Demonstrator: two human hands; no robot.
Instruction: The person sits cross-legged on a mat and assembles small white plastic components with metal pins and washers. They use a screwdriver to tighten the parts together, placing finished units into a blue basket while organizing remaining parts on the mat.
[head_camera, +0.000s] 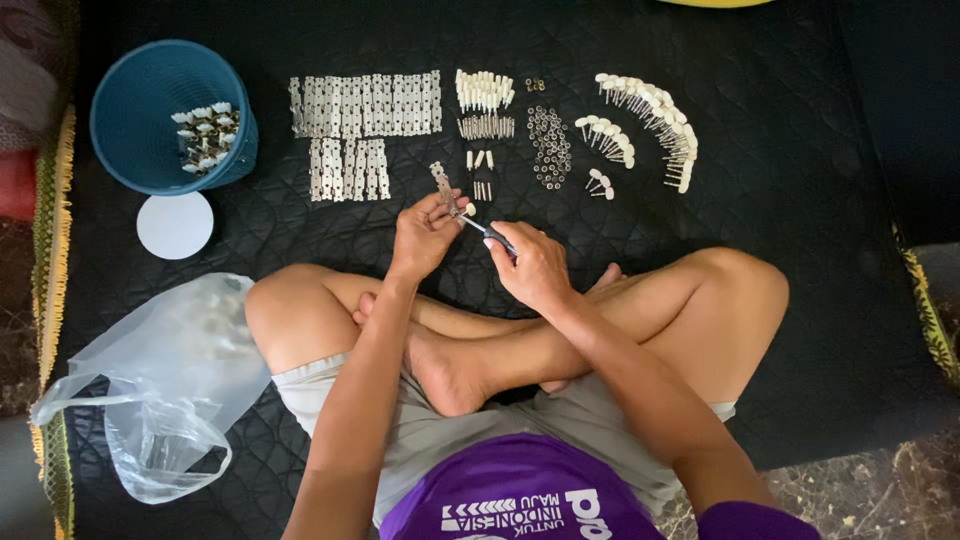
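A small perforated metal plate (443, 187) is held upright between the closed fingertips of the left hand (422, 237), above the black quilted mat (800, 180) and just in front of the crossed legs. A screwdriver (489, 233) is gripped in the closed fingers of the right hand (535, 268), its tip brought against the lower part of the plate. The step in hand is judged to be the fastening of a small part onto the plate; whether a screw is already seated at the tip cannot be told, as it is too small to see.

Parts are laid out in sorted groups on the mat beyond the hands: rows of flat metal plates (365, 105), a bundle of white-capped pegs (484, 92) with a few loose ones just below, a patch of small washers or nuts (549, 145), and an arc of white-headed shafts (655, 120) well to the right. A blue basket (150, 115) with finished-looking assemblies inside is set at the far left, a white round lid (175, 225) just beside it, and a crumpled clear plastic bag (165, 390) near the left knee.

For the next move, it is judged that the plate must be kept steady by the pinch while the driver is turned in line with the hole, since a tilted tip could slip off so small a fastener
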